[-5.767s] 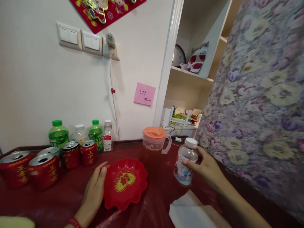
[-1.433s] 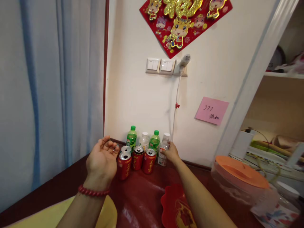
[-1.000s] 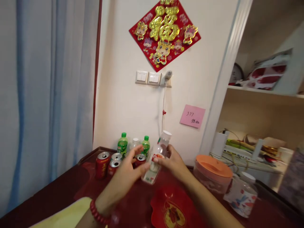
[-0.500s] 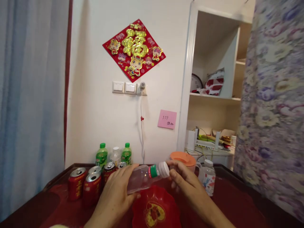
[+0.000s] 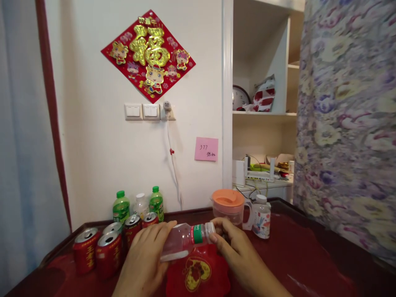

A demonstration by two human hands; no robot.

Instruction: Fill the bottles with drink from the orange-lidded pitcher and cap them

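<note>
Head view: the clear bottle [image 5: 181, 238] has moved from the back row by the wall [image 5: 93, 161], where it stood upright earlier, to a position over the red dish [image 5: 219, 270]. It is held nearly on its side, cap end slightly raised. The left hand [image 5: 145, 256] is wrapped around the lower body. The right hand [image 5: 237, 249] pinches the white cap [image 5: 210, 229] between thumb and fingers. Whether the bottle touches the dish cannot be confirmed from this angle. Red cans [image 5: 107, 256] stand left of the left hand, with green-capped bottles [image 5: 121, 209] behind them. The orange-lidded pitcher [image 5: 227, 214] stands beyond the right hand, just beside a white-capped jar [image 5: 261, 221].
</note>
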